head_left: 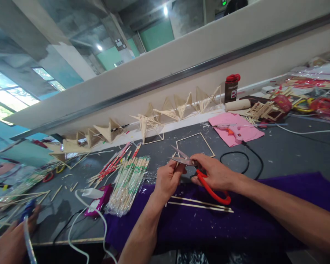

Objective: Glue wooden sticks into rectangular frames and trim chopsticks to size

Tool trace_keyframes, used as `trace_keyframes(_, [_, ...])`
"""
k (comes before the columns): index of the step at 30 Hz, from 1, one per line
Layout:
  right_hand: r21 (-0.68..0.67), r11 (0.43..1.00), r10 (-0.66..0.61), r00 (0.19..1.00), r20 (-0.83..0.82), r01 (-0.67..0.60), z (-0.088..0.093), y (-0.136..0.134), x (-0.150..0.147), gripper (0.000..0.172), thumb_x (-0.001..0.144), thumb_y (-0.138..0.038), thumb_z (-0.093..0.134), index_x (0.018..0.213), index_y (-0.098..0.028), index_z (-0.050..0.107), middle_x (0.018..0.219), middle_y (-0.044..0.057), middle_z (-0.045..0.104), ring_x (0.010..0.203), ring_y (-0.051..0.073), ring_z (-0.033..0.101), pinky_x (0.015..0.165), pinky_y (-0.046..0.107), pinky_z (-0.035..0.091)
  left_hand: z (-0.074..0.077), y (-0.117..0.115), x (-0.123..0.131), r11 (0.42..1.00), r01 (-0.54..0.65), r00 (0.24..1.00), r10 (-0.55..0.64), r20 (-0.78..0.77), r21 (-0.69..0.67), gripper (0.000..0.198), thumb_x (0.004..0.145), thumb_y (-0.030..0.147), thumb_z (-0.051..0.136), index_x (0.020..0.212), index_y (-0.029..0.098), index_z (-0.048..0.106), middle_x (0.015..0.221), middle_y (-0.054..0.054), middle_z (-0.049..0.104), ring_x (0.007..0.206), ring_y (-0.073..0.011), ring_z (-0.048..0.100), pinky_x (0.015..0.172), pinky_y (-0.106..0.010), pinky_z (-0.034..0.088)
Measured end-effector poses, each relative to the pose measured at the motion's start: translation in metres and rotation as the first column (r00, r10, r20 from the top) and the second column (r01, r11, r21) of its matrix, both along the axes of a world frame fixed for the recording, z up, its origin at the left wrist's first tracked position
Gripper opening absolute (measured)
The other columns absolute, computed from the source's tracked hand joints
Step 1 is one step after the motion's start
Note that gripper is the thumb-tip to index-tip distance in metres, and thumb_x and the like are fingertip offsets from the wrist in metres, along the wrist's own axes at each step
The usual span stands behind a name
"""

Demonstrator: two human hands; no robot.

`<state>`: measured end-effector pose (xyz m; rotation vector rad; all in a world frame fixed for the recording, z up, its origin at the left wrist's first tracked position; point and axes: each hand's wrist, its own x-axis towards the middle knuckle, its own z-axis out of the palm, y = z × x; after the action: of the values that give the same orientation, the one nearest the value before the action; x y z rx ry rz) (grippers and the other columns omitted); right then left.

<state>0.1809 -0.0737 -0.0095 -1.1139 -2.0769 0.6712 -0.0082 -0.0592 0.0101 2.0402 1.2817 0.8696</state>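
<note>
My right hand (214,170) is closed on a pair of red-handled scissors (214,192), whose blades stand apart and point left over my left hand. The fingers of my left hand (167,178) are pinched round a short piece of wooden stick (177,165) beside the blades; most of that piece is hidden. Below both hands, thin wooden sticks (200,205) lie on the purple cloth (192,227). A square frame of sticks (202,136) lies flat on the dark table just beyond my hands.
Wrapped chopsticks (129,183) and a purple box (100,201) with white cable are at left. A glue gun (233,132) rests on pink cloth (222,119), its black cord near my right hand. Stick models (144,126) line the wall. Another person's hand (16,234) is at lower left.
</note>
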Motion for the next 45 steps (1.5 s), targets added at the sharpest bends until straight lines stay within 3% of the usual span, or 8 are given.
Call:
trace_keyframes(8, [-0.035,0.999,0.034,0.999,0.02,-0.033,0.006,-0.005,0.001,0.063,0.063,-0.039,0.068,0.117,-0.021,0.043,0.104,0.006,0.052,0.088,0.019,0.048,0.076,0.033,0.04,0.007,-0.001,-0.004,0.991,-0.021,0.996,0.032,-0.082,0.132,0.032,0.085,0.037,0.046,0.066,0.016,0.061,0.057,0.0,0.061,0.048,-0.0074,0.05,0.045,-0.016,0.034])
trace_keyframes(18, [-0.025,0.996,0.08,0.997,0.003,-0.08,0.008,-0.006,0.0,0.059,0.064,-0.041,0.067,0.114,-0.019,0.044,0.098,0.005,0.051,0.086,0.019,0.047,0.075,0.034,0.04,0.003,0.0,-0.008,0.999,0.04,0.999,-0.04,-0.002,-0.025,0.036,0.085,0.04,0.045,0.065,0.015,0.06,0.053,0.0,0.056,0.046,-0.007,0.045,0.044,-0.017,0.031])
trace_keyframes(24, [-0.013,0.994,0.109,0.994,-0.016,-0.109,0.007,-0.006,0.0,0.067,0.064,-0.041,0.068,0.121,-0.021,0.039,0.103,0.006,0.05,0.09,0.02,0.046,0.078,0.036,0.04,0.007,-0.001,-0.01,0.993,0.081,0.997,-0.079,0.02,-0.088,0.035,0.086,0.041,0.043,0.073,0.015,0.062,0.056,0.0,0.058,0.048,-0.0079,0.048,0.046,-0.017,0.034])
trace_keyframes(35, [-0.039,0.995,0.092,0.995,-0.026,-0.093,0.005,-0.007,-0.003,0.04,0.072,-0.032,0.061,0.107,-0.021,0.047,0.091,0.003,0.052,0.079,0.017,0.046,0.069,0.03,0.039,0.008,-0.003,-0.007,0.996,0.085,0.994,-0.085,-0.066,-0.006,0.039,0.086,0.038,0.042,0.057,0.015,0.056,0.051,0.0,0.057,0.046,-0.0075,0.049,0.047,-0.017,0.035])
trace_keyframes(40, [-0.005,0.997,0.072,0.996,-0.042,-0.072,0.006,-0.007,-0.002,0.036,0.069,-0.019,0.056,0.104,-0.02,0.049,0.091,0.003,0.054,0.08,0.017,0.047,0.07,0.029,0.039,0.006,-0.002,-0.006,0.996,0.082,0.996,-0.082,-0.043,-0.019,0.037,0.086,0.038,0.042,0.062,0.015,0.058,0.052,0.001,0.057,0.046,-0.0075,0.049,0.048,-0.017,0.036])
trace_keyframes(45, [0.021,0.998,0.054,0.997,-0.051,-0.053,-0.003,-0.002,0.0,0.03,0.071,-0.02,0.053,0.101,-0.019,0.052,0.087,0.003,0.057,0.075,0.015,0.05,0.067,0.026,0.039,0.005,-0.002,-0.005,0.996,0.08,0.997,-0.081,-0.007,-0.038,0.036,0.086,0.038,0.042,0.066,0.015,0.061,0.052,0.001,0.057,0.044,-0.0067,0.046,0.046,-0.017,0.035])
